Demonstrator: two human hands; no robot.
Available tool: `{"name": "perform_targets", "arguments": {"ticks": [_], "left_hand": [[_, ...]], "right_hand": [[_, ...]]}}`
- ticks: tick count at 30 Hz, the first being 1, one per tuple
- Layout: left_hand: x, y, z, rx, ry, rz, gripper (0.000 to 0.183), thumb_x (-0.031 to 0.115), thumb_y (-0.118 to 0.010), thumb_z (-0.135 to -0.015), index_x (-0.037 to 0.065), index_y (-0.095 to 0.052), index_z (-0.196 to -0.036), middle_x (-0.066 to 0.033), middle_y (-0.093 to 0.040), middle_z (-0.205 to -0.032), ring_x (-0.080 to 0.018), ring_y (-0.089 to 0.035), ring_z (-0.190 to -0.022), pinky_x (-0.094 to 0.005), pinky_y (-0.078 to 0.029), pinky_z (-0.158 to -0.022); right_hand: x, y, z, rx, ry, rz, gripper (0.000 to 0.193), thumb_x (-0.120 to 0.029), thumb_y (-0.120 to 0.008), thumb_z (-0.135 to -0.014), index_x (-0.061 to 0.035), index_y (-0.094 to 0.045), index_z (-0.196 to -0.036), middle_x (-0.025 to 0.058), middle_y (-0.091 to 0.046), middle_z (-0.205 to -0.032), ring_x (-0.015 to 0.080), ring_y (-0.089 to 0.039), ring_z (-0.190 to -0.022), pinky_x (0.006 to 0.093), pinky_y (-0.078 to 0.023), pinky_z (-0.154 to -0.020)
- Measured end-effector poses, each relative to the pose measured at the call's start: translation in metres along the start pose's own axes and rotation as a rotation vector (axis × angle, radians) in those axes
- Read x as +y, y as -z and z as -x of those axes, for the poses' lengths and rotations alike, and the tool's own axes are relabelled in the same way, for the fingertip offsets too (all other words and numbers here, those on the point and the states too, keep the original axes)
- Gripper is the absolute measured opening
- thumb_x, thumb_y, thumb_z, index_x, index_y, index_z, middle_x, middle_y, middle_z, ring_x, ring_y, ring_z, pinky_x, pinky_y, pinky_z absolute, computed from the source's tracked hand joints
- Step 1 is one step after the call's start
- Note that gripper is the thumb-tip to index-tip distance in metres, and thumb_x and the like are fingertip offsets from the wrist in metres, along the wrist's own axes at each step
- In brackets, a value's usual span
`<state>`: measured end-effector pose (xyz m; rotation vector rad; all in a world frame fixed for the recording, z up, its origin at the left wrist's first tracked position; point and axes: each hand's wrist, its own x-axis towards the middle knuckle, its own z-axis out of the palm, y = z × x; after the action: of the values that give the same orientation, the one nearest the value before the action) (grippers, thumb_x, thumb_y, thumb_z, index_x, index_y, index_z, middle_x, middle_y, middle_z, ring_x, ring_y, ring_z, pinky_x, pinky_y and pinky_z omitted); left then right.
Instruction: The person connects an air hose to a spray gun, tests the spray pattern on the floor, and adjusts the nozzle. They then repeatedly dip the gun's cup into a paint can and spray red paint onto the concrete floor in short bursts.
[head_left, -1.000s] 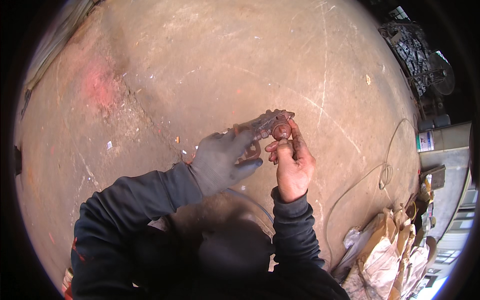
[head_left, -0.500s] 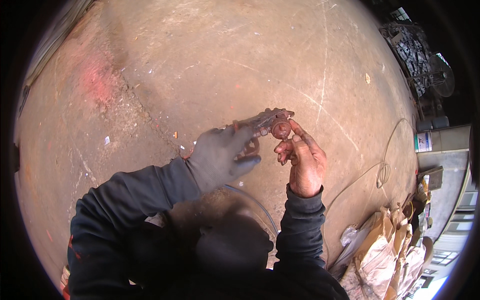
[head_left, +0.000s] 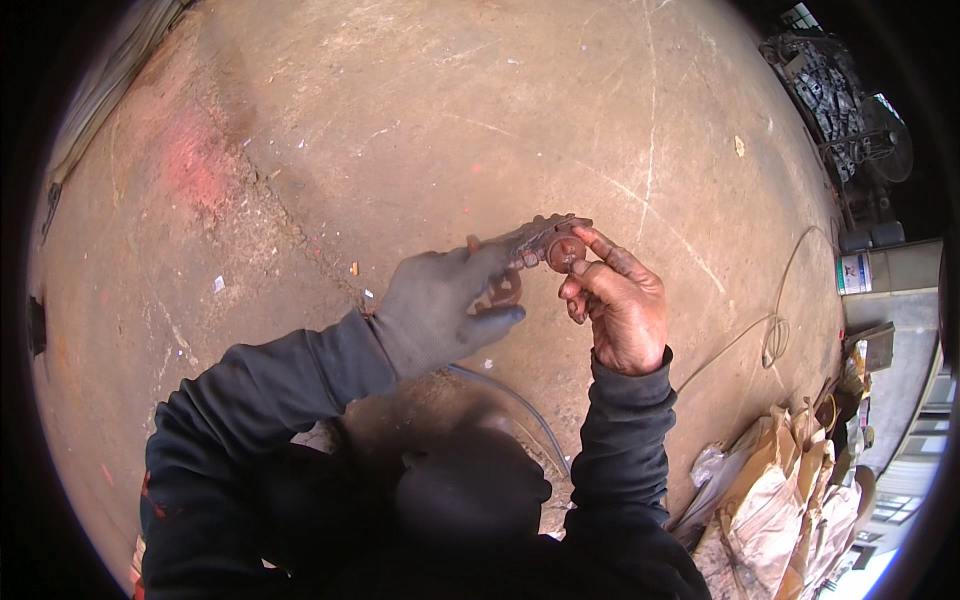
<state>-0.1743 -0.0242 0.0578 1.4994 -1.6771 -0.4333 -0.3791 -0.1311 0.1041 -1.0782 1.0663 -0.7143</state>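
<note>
My left hand (head_left: 425,305), in a grey glove, is closed around the left part of a reddish-brown metal casting (head_left: 540,236). The casting has a bumpy upper edge and a round cup-like end (head_left: 566,252) facing me. My right hand (head_left: 628,315) is bare, with dark reddish stains on its fingers. Its forefinger lies along the upper right rim of the round end, and its thumb meets the lower rim, so that end sits between them. The remaining right fingers curl below. Held up over the floor, the casting is partly hidden by the glove.
Below my hands is a dark rounded shape (head_left: 470,490), with a dark hose (head_left: 525,405) beside it. Crumpled brown paper sacks (head_left: 765,490) lie at the lower right. A thin coiled cable (head_left: 775,340) crosses the concrete floor (head_left: 400,150). A white bucket (head_left: 853,274) and a fan (head_left: 885,145) stand at far right.
My right hand has moved slightly up and right, and its thumb has closed onto the lower rim of the round end. My left hand keeps its grip.
</note>
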Motion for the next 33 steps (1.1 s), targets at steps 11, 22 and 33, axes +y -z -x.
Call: {"name": "perform_targets", "arguments": {"ticks": [11,22,33], "left_hand": [[0.007,-0.008,0.001,0.07,0.057,-0.008,0.051,0.03,-0.089,-0.084,0.007,-0.065,-0.123,-0.0171,-0.072,-0.092,-0.0366,-0.075,-0.08,-0.0428,-0.06,-0.07],[0.005,-0.002,0.0,0.084,0.009,0.067,0.051,0.02,-0.092,-0.081,0.006,-0.065,-0.121,-0.0155,-0.073,-0.095,-0.0337,-0.076,-0.082,-0.04,-0.061,-0.072],[0.004,-0.004,-0.002,0.059,0.023,0.058,0.051,0.019,-0.093,-0.08,0.005,-0.065,-0.121,-0.0158,-0.074,-0.096,-0.0323,-0.077,-0.084,-0.0392,-0.061,-0.073]], "right_hand": [[0.044,-0.041,0.008,0.184,0.277,0.099,0.049,-0.01,-0.069,-0.105,-0.0041,-0.058,-0.153,-0.0028,-0.067,-0.096,0.0043,-0.057,-0.077,0.0214,-0.047,-0.069],[0.05,-0.04,0.006,0.111,0.35,-0.027,0.051,-0.01,-0.067,-0.107,-0.0006,-0.055,-0.155,0.0041,-0.068,-0.118,0.0093,-0.064,-0.084,0.0239,-0.051,-0.071],[0.056,-0.035,0.005,0.148,0.379,0.013,0.052,-0.004,-0.064,-0.106,0.0005,-0.053,-0.156,0.0092,-0.07,-0.132,0.0099,-0.067,-0.088,0.0252,-0.054,-0.075]]}}
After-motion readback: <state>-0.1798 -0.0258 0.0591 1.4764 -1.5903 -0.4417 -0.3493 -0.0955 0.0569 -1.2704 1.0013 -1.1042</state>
